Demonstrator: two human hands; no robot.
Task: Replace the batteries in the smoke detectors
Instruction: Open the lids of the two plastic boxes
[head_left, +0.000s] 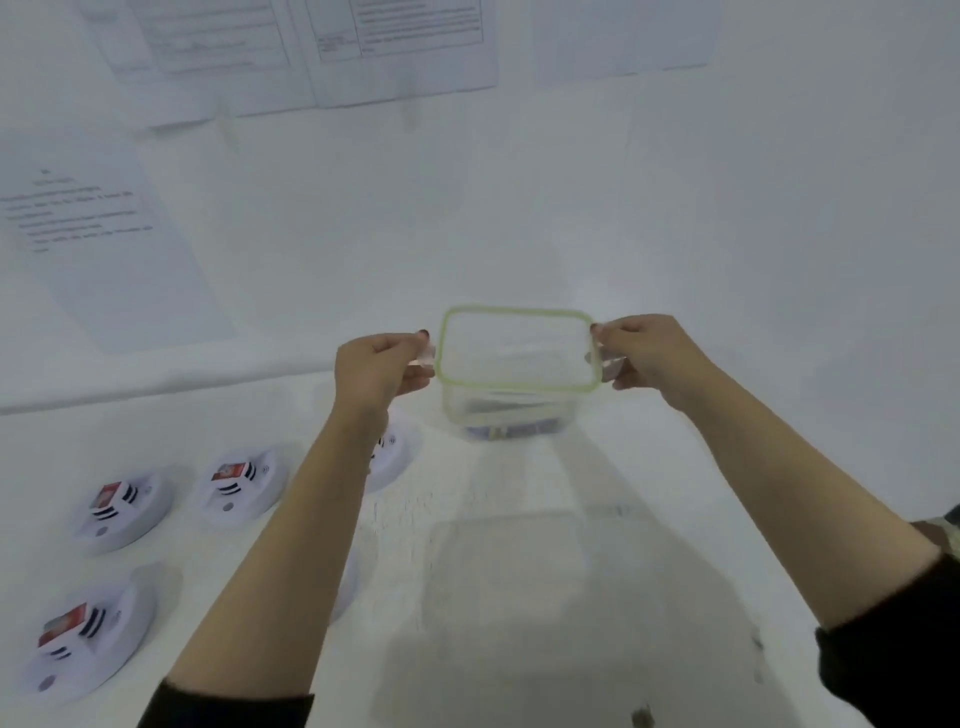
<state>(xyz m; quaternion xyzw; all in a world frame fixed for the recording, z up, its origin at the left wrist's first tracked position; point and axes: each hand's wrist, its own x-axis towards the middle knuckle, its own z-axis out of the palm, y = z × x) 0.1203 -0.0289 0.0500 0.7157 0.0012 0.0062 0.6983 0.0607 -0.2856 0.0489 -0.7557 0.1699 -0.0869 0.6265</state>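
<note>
The clear box lid (519, 347) with a green rim is pinched by its side flaps, left hand (382, 366) and right hand (647, 358), just above the clear box (506, 415) on the white table (519, 597). It is judged light, stiff and a bit slippery, so the flaps are the best places to hold. Smoke detectors (236, 486) with small batteries on top are lying to the left.

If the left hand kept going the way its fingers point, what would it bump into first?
The left hand points rightward at the clear container's green-rimmed lid, whose side clip its fingers already pinch. The lid itself comes first.

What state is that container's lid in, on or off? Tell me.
Cannot tell: both hands grip the green-rimmed lid's side clips atop the container.
</note>
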